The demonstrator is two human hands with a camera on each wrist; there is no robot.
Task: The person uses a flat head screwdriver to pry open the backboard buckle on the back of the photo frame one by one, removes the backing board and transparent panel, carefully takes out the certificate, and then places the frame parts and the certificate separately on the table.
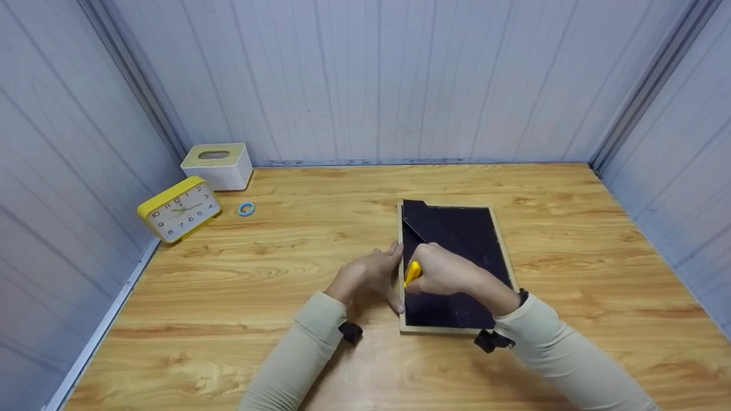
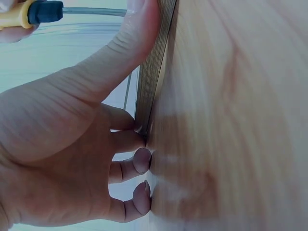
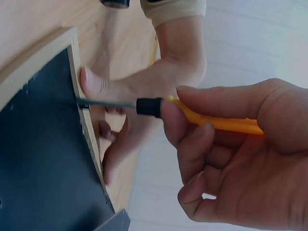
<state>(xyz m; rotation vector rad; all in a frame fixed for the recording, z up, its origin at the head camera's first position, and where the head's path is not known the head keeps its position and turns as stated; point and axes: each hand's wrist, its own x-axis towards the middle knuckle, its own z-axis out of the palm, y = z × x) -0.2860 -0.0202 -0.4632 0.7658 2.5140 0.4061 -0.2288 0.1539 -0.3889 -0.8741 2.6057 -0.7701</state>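
Observation:
A picture frame (image 1: 502, 245) with a light wooden border lies on the table, its black backing board (image 1: 434, 314) facing up. My right hand (image 1: 448, 271) grips the yellow handle of a screwdriver (image 3: 226, 124). The screwdriver's metal tip meets the inner edge of the wooden border in the right wrist view. My left hand (image 1: 374, 274) rests against the frame's left outer side, thumb and fingers spread along it. Its fingertips (image 2: 142, 196) touch the tabletop beside the border. A black stand flap (image 1: 415, 212) lies over the backing near the far left corner.
A yellow alarm clock (image 1: 181, 210) and a white tissue box (image 1: 225, 171) with a wooden top stand at the back left. Near them lies a small blue ring (image 1: 246, 209). Pale panel walls (image 1: 377, 80) close in the wooden table (image 1: 594, 274) at the back and sides.

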